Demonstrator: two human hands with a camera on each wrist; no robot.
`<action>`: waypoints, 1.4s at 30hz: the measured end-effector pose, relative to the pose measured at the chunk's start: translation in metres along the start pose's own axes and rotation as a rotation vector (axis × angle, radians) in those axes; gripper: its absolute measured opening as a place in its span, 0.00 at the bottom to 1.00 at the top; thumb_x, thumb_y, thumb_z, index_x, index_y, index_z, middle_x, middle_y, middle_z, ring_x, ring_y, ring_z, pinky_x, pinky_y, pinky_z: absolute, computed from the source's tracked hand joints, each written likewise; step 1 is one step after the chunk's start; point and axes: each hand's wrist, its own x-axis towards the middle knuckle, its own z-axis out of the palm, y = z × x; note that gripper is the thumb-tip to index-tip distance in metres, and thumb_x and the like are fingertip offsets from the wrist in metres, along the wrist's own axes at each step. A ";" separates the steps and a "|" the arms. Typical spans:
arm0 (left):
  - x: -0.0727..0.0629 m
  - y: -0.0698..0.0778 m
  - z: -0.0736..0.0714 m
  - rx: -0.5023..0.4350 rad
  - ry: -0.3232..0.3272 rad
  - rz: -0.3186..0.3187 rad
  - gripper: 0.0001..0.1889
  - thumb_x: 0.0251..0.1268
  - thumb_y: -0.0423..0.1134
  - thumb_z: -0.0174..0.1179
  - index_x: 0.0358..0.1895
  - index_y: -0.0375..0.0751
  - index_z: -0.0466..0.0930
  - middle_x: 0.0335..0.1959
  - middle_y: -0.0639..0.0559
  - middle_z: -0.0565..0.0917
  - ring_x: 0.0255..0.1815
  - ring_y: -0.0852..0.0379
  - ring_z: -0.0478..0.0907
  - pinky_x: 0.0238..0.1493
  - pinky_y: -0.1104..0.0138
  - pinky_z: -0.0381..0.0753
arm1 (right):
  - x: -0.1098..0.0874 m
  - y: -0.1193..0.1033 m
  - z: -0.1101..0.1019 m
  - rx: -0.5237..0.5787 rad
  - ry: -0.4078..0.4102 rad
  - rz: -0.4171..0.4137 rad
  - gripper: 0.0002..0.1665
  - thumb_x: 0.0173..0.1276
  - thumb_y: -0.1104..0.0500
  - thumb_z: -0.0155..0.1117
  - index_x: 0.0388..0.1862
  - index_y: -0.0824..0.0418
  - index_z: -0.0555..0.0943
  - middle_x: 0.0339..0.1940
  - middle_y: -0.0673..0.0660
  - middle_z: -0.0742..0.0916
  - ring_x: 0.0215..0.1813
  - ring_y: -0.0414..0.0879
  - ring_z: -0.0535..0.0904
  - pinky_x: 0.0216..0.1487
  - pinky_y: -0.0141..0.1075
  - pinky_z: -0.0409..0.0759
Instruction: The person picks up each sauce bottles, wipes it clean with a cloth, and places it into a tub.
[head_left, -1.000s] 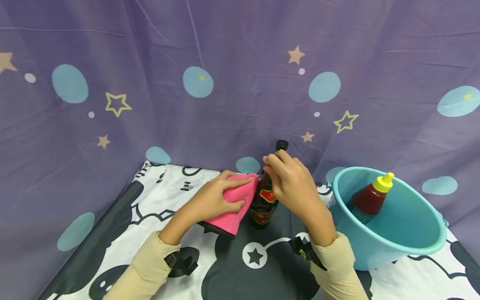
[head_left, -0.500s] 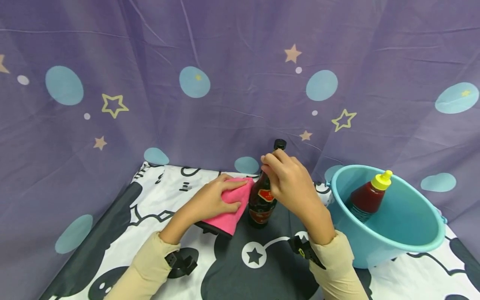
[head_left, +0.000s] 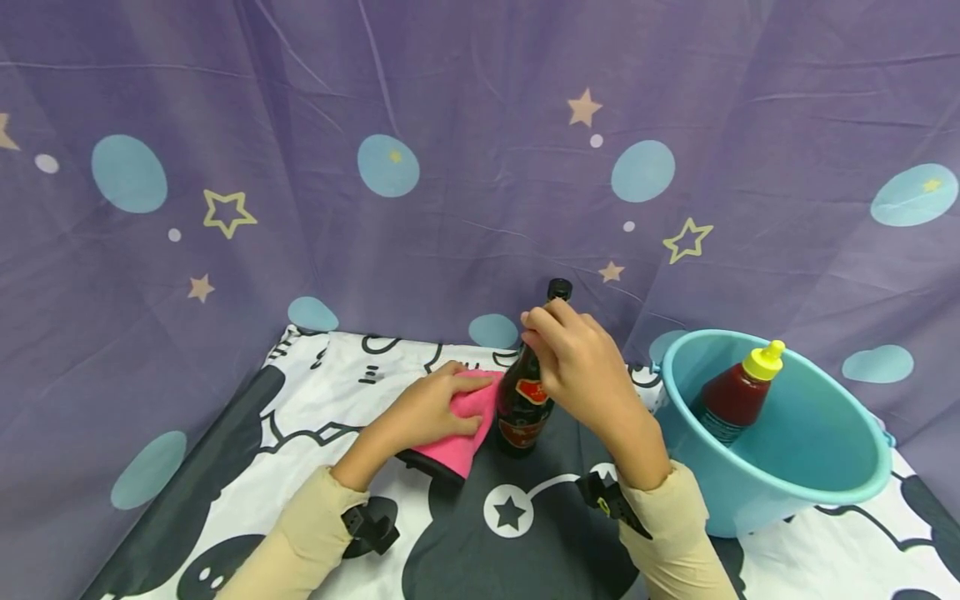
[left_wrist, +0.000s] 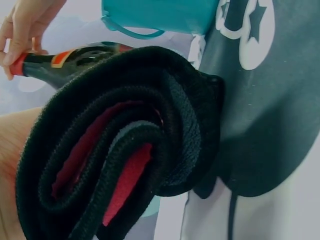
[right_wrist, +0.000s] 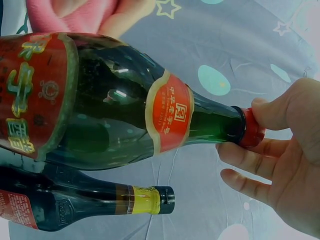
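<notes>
My left hand (head_left: 423,410) grips a folded pink cloth (head_left: 453,452) with a black edge, its layers curled in the left wrist view. That cloth lies against the left side of a green glass bottle (right_wrist: 117,100) with red-and-gold labels, which stands upright. My right hand (head_left: 588,379) pinches the bottle's red cap (right_wrist: 254,127) between thumb and fingers; in the head view the fingers hide the cap. Close beside it is a second dark bottle (right_wrist: 95,200) with a yellow neck band and black cap, mostly hidden in the head view.
To the right stands a light blue bucket (head_left: 795,492) holding a red sauce bottle (head_left: 735,400) with a yellow nozzle cap. A black-and-white patterned cloth (head_left: 517,558) covers the surface. Behind it hangs a purple curtain (head_left: 465,250) with stars.
My left hand and the pink cloth have slid down along the bottle's left side, toward me. The right hand keeps its hold on the cap, and the bottles stay put.
</notes>
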 end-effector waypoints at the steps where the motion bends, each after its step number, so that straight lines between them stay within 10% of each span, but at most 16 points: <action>1: 0.001 -0.001 0.002 0.006 -0.006 0.002 0.33 0.56 0.45 0.71 0.69 0.55 0.78 0.57 0.44 0.78 0.39 0.53 0.76 0.41 0.61 0.76 | 0.000 0.000 0.000 -0.001 0.000 -0.001 0.05 0.73 0.64 0.64 0.46 0.61 0.82 0.37 0.55 0.81 0.29 0.48 0.72 0.36 0.40 0.74; 27: 0.003 -0.010 0.014 0.023 -0.066 -0.003 0.32 0.51 0.41 0.72 0.66 0.55 0.81 0.52 0.47 0.81 0.38 0.56 0.76 0.42 0.59 0.77 | 0.000 0.000 0.002 -0.011 0.013 -0.011 0.06 0.71 0.64 0.66 0.46 0.62 0.82 0.36 0.56 0.82 0.29 0.48 0.73 0.36 0.41 0.75; 42: -0.012 0.005 -0.042 -0.145 0.253 0.117 0.32 0.58 0.44 0.73 0.69 0.62 0.78 0.64 0.49 0.78 0.56 0.49 0.79 0.50 0.58 0.81 | -0.001 0.000 0.003 -0.007 0.028 -0.026 0.07 0.70 0.64 0.67 0.46 0.63 0.83 0.37 0.57 0.82 0.30 0.49 0.75 0.36 0.41 0.77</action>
